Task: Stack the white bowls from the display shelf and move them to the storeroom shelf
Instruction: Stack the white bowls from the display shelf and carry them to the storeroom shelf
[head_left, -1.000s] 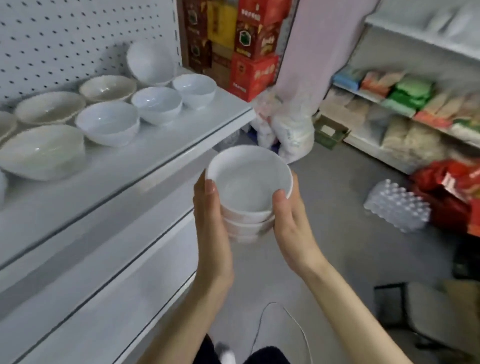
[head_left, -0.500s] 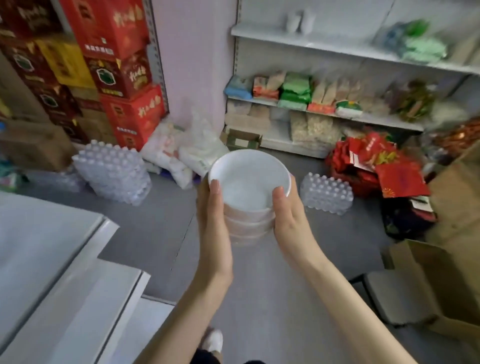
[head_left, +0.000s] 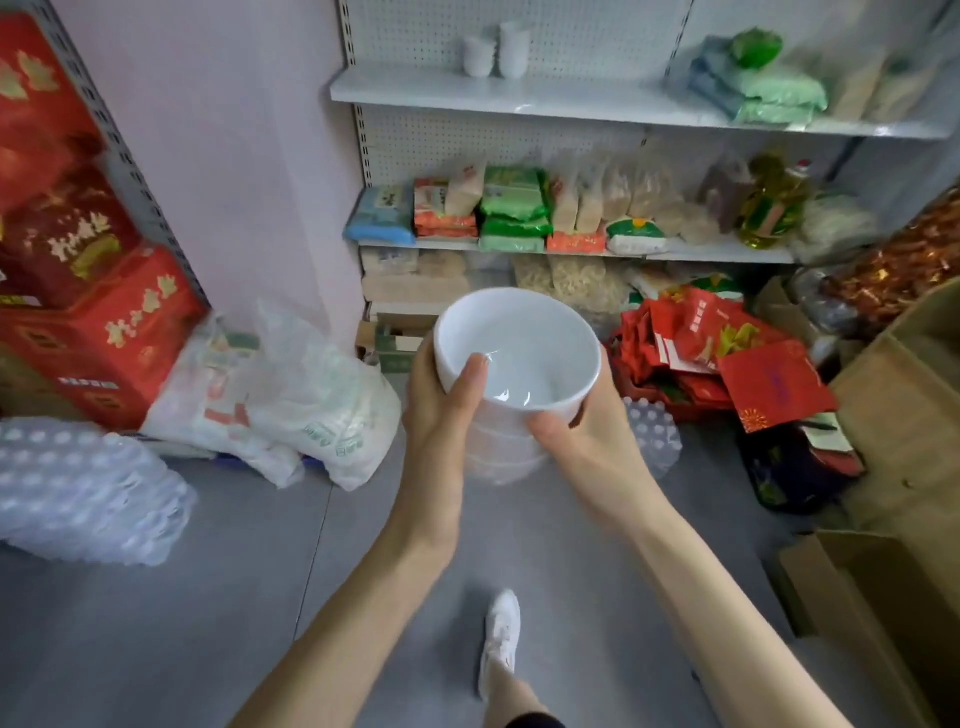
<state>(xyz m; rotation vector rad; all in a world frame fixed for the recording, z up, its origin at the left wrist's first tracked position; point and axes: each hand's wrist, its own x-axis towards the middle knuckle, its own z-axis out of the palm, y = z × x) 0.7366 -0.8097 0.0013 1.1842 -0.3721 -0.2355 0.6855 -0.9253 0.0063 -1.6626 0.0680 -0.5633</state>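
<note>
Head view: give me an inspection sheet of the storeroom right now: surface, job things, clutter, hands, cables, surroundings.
Surface: top shelf board, white, carries white crockery at the left and green bags at the right; grey floor underfoot.
Job's things: stack of white bowls, held in the air in front of the shelving, not yet set down.
Clutter: plastic bags, bottle packs and red boxes at the left; red packets and cardboard boxes at the right.
Hands: left hand grips the stack, thumb over the top rim; right hand holds its other side.
Cables: nothing seen.
Surroundings: food packets on the middle shelf; pink wall.
</note>
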